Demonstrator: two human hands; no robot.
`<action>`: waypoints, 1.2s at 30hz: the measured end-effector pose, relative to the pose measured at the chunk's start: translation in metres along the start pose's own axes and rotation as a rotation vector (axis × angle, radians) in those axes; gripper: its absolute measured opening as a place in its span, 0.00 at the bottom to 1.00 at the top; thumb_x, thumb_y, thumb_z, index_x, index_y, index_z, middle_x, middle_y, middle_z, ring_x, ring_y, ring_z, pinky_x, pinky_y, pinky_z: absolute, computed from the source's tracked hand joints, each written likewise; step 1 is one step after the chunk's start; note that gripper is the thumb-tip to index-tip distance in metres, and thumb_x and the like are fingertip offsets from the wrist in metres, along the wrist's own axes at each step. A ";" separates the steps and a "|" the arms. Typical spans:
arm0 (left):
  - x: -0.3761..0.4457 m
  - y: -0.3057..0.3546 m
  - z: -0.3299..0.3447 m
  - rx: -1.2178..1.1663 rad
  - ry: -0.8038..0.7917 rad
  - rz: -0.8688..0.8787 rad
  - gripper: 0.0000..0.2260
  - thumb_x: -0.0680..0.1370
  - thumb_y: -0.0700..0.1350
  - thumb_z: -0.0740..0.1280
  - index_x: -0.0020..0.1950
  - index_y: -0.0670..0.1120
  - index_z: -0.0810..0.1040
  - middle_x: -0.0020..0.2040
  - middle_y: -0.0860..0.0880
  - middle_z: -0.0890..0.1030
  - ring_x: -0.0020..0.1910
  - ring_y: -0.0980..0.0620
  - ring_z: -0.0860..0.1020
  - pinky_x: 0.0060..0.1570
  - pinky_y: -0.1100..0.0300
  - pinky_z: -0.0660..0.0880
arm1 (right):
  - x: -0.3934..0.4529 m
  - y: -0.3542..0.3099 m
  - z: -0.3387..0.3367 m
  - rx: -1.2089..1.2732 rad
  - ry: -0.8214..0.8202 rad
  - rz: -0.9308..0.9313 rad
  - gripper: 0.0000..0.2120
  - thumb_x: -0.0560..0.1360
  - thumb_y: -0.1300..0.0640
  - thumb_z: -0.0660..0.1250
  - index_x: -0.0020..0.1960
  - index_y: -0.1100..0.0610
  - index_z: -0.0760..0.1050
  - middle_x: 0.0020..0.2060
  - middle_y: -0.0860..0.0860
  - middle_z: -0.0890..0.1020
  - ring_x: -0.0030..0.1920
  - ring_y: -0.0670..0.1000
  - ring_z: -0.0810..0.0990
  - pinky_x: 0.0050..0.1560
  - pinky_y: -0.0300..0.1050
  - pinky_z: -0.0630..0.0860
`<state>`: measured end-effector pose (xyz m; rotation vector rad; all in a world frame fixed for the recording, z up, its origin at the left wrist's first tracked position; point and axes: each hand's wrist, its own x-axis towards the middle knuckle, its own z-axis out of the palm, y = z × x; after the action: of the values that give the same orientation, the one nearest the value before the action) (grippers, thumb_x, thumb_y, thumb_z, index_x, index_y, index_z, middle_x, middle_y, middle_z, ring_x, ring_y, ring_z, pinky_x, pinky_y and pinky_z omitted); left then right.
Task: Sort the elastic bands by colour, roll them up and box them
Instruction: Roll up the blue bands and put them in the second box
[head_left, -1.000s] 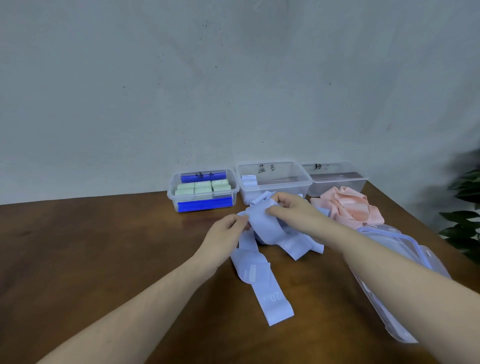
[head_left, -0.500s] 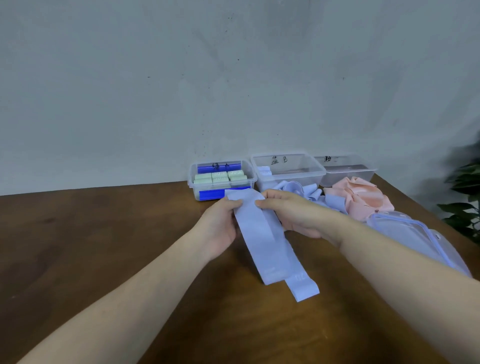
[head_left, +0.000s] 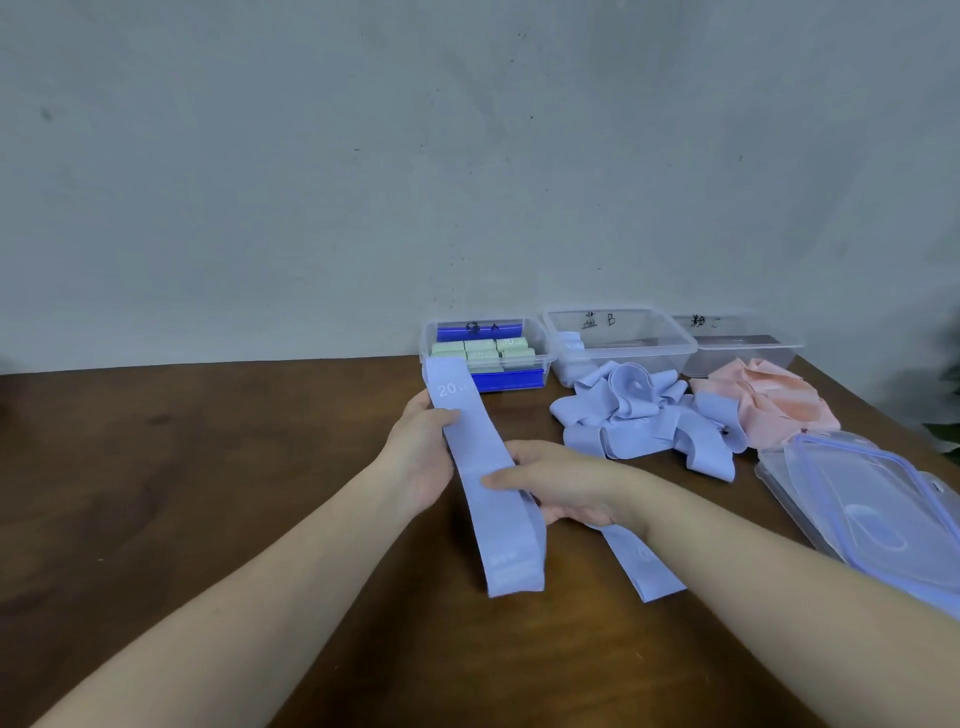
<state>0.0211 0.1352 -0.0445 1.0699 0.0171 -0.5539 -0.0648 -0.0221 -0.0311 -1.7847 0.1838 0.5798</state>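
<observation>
Both hands pinch one blue band held above the table; the left hand grips its far part, thumb on top; the right hand grips it lower, its ends hanging near; to the right lie a blue heap and pink bands; three boxes stand far, the left one holding green rolls; lids lie right.

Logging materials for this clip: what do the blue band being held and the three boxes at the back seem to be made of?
Blue band: looks like matte woven elastic fabric; it bends limply and carries a printed "20".
Boxes: seemingly clear, slightly glossy thin plastic; their contents and the wall show through.
</observation>
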 end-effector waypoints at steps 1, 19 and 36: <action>0.002 -0.001 -0.001 0.003 0.028 -0.012 0.22 0.79 0.33 0.61 0.72 0.49 0.69 0.65 0.43 0.77 0.62 0.42 0.77 0.58 0.43 0.78 | 0.000 0.000 0.001 0.038 -0.019 0.016 0.13 0.82 0.52 0.65 0.66 0.50 0.74 0.57 0.48 0.85 0.58 0.49 0.84 0.63 0.55 0.78; 0.059 -0.027 0.018 0.772 0.086 -0.065 0.21 0.79 0.41 0.65 0.72 0.48 0.72 0.65 0.46 0.77 0.62 0.48 0.76 0.65 0.47 0.74 | 0.008 0.031 -0.004 -0.909 0.316 0.065 0.18 0.81 0.38 0.58 0.43 0.51 0.68 0.36 0.48 0.74 0.37 0.45 0.73 0.36 0.39 0.67; -0.068 -0.072 -0.039 1.330 -0.269 0.552 0.07 0.77 0.47 0.70 0.55 0.54 0.80 0.55 0.64 0.76 0.59 0.62 0.74 0.61 0.65 0.67 | -0.042 0.105 0.013 -0.678 0.405 -0.530 0.15 0.78 0.47 0.67 0.65 0.44 0.75 0.47 0.39 0.76 0.44 0.43 0.76 0.44 0.36 0.74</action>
<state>-0.0591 0.1706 -0.1048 2.1625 -0.9737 -0.1357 -0.1482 -0.0483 -0.1041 -2.4735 -0.2424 -0.1372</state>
